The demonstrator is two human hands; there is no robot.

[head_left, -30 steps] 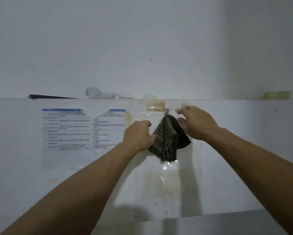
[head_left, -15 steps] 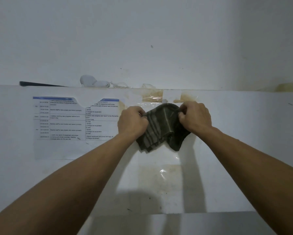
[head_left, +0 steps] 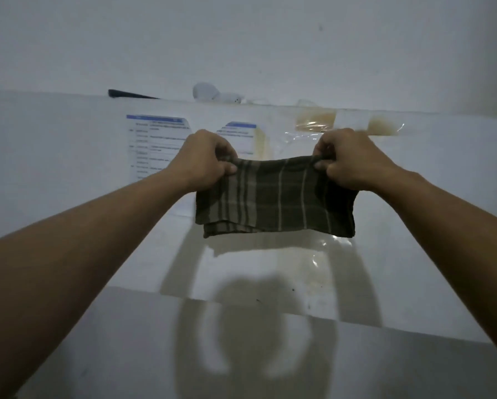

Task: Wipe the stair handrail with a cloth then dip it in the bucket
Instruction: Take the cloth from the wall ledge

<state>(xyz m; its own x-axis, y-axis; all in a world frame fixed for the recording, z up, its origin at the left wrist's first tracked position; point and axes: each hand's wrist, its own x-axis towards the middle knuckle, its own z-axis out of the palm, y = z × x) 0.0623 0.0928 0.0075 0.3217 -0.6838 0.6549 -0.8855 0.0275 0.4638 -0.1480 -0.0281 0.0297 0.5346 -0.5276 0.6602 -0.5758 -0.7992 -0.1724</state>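
Both hands are closed into fists on the top corners of a dark plaid cloth: the left hand pinches the corner at 9 o'clock, the right hand the corner at 3 o'clock, and the cloth hangs stretched flat between them, apparently doubled, with a second layer showing at its lower left. It is held in the air in front of a white wall panel, apart from it as far as the cast shadow suggests.

Neither a handrail nor a bucket is in view, so the wiping looks not yet begun. The likeliest slip is a corner pulling free from one fist as the cloth is regripped for wiping, letting it drop. A sweep toward 12 o'clock could also catch the loose clear plastic film and yellowed tape on the panel, or the printed notice at 10 o'clock (its edges may lift).

Above, the panel's top ledge carries a white bulb-like object and a dark flat item. Open room lies toward 6 o'clock, below the cloth.
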